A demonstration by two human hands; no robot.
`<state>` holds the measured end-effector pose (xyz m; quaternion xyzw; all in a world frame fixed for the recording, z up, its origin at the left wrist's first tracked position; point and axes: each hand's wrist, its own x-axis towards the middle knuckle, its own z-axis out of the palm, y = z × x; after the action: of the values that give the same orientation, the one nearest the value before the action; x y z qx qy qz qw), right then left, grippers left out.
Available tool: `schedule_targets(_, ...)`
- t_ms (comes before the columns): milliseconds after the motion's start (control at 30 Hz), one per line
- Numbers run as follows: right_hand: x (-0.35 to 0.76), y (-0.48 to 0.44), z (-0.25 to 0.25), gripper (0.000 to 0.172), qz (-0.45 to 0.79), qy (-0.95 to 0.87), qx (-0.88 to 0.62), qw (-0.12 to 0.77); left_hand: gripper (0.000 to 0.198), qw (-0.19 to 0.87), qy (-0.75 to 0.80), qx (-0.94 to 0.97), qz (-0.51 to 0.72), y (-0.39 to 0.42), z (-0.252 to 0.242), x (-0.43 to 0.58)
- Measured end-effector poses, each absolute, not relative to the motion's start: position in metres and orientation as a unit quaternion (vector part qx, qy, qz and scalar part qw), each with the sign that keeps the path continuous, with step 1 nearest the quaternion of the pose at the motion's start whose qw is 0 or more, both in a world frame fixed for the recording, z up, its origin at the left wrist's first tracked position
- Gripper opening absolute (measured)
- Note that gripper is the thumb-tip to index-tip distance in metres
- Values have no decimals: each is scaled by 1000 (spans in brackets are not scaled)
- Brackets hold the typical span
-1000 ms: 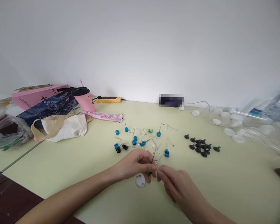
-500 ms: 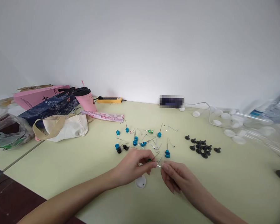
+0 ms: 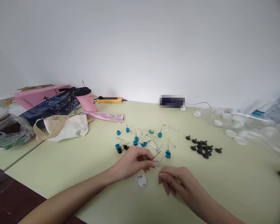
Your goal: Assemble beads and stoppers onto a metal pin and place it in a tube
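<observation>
My left hand is closed in a pinch on a small part with thin metal rods; the fingers hide most of it. In my right hand, thumb and fingers grip an L-shaped hex key, its bent end close to the left fingertips. Whether the key touches the part cannot be made out. Below my hands sits a round white dish with several tiny dark pieces. Beyond them lie blue parts with bent wires, a green part and loose silver hex keys.
Several black mushroom-shaped pieces are grouped at right. White round caps and clear plastic lie farther right. At left are a cloth bag, a pink cup and a yellow power strip.
My right hand has shifted slightly down, and the hex key slants more between the hands. More of the white dish and its tiny pieces shows below my left hand.
</observation>
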<state>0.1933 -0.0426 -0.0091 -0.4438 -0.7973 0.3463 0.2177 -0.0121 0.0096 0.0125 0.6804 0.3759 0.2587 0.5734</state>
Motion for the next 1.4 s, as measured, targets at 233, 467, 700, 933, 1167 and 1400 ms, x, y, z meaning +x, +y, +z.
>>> schedule_targets(233, 217, -34, -25, 15, -215, -899, -309, 222, 21, 629, 384, 656, 164, 23, 11, -31)
schedule_targets(467, 228, -9, -38, 28, -12, -870, -423, 254, 12, 599, 374, 708, 34, 24, 13, -44)
schedule_targets(700, 228, -11, -33, 31, 63, -857, -451, 240, 23, 549, 354, 755, 63, 21, 22, -40)
schedule_targets(933, 230, -10, -33, 31, 99, -863, -439, 231, 34, 307, 460, 814, 180, 28, 51, -76)
schedule_targets(1167, 230, -11, -38, 31, 96, -877, -416, 220, 35, 121, 505, 842, 145, 66, 16, -110)
schedule_targets(1400, 230, -10, -37, 31, 98, -877, -417, 217, 32, 173, 507, 825, 180, 80, 6, -106)
